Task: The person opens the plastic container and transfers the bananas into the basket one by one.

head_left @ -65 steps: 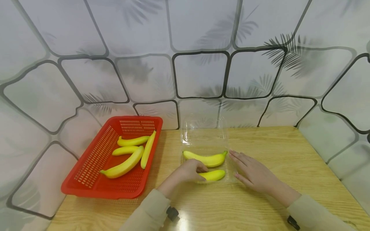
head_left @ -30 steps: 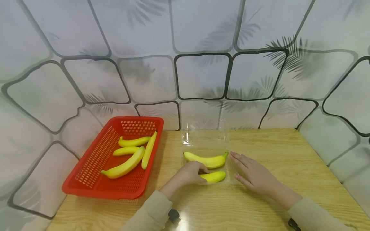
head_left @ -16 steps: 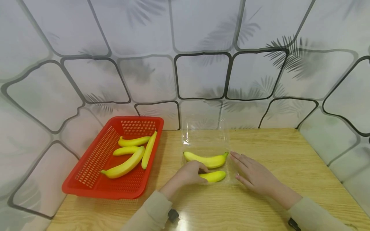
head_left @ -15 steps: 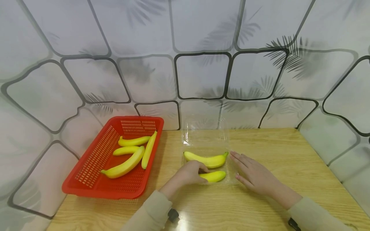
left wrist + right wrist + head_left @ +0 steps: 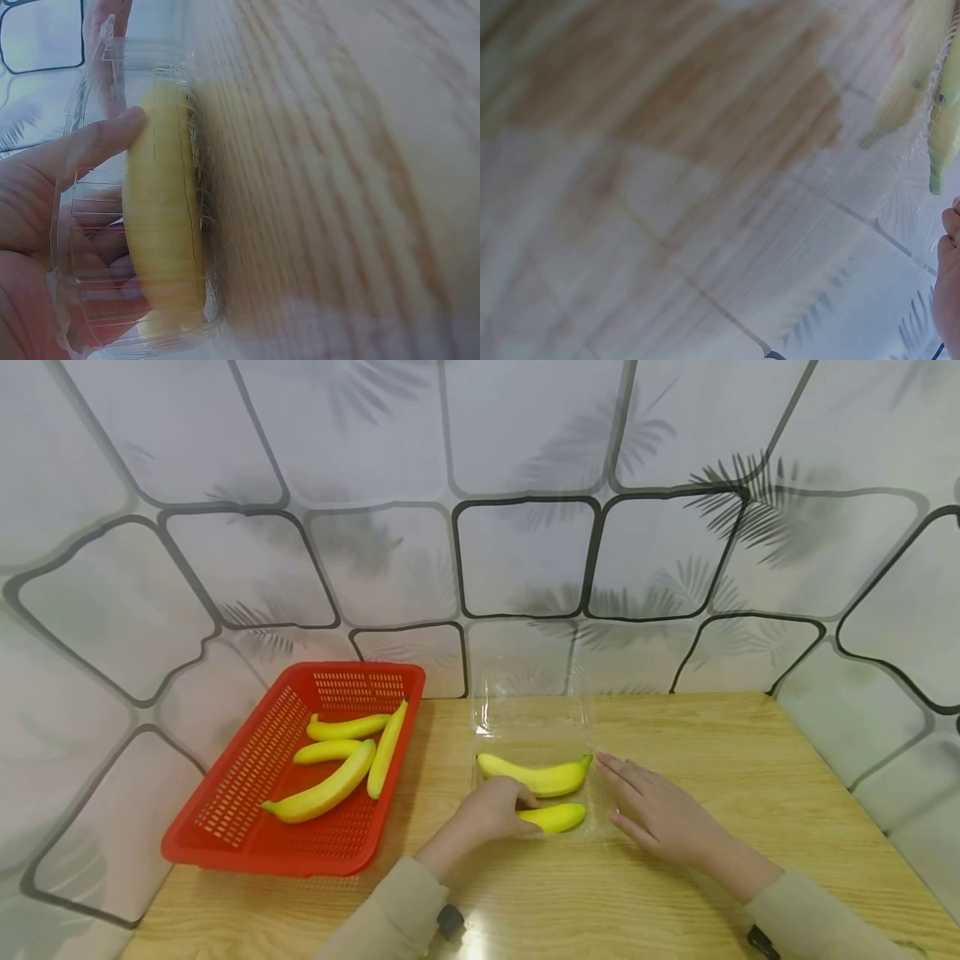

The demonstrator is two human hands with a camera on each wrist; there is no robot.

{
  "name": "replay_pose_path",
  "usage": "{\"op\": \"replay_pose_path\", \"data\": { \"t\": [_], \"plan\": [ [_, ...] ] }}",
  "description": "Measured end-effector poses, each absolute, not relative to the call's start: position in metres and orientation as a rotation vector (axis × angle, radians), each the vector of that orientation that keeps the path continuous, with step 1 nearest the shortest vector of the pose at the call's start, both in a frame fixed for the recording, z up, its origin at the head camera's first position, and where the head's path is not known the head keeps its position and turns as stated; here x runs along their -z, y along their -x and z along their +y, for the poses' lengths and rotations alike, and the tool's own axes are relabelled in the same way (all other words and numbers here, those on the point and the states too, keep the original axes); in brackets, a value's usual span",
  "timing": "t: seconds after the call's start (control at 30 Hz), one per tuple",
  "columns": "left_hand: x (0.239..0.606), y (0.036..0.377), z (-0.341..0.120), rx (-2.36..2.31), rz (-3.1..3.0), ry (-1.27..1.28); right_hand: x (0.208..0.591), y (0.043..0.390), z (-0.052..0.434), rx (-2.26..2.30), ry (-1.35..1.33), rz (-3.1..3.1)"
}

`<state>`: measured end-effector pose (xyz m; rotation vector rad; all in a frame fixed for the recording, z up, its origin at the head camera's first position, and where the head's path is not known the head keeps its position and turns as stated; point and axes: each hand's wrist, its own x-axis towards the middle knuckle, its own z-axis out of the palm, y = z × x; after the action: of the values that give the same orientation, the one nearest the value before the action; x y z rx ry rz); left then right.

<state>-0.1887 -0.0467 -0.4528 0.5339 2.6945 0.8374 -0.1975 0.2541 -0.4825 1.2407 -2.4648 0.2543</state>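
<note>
A clear plastic clamshell container (image 5: 600, 818) stands on the table with its lid (image 5: 531, 714) raised at the back. Two yellow bananas lie crosswise in it. The front banana (image 5: 558, 817) is gripped at its left part by my left hand (image 5: 491, 810), which covers that end. In the left wrist view, the thumb (image 5: 120, 131) lies against this banana, seen through the clear wall. Behind it, the back banana (image 5: 536, 778) points its green tip right. My right hand (image 5: 667, 814), fingers straight, rests at the container's right side; only its edge (image 5: 949, 285) shows in the right wrist view.
To the left, a red slotted basket (image 5: 217, 853) holds several more bananas, one (image 5: 387, 750) leaning along its right wall. The wooden table (image 5: 570, 902) meets a patterned wall covering (image 5: 521, 560) at the back and sides.
The head view has shifted very slightly since the earliest frame. Both hands, the bananas and the container otherwise keep their places.
</note>
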Motion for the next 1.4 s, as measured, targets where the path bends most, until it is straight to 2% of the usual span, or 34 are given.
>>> {"op": "replay_pose_path", "data": {
  "t": [0.77, 1.03, 1.4],
  "plan": [
    [0.4588, 0.1892, -0.0517, -0.970, 2.677, -0.499, 0.4845, 0.1974, 0.2538, -0.272, -1.240, -2.474],
    [0.4580, 0.1929, -0.0553, -1.317, 2.477, -0.467, 0.4817, 0.1962, 0.2534, -0.238, -1.213, -2.500],
    [0.4577, 0.1939, -0.0564, -1.432, 2.434, -0.457, 0.4815, 0.1968, 0.2536, -0.237, -1.228, -2.482]
  ]
}}
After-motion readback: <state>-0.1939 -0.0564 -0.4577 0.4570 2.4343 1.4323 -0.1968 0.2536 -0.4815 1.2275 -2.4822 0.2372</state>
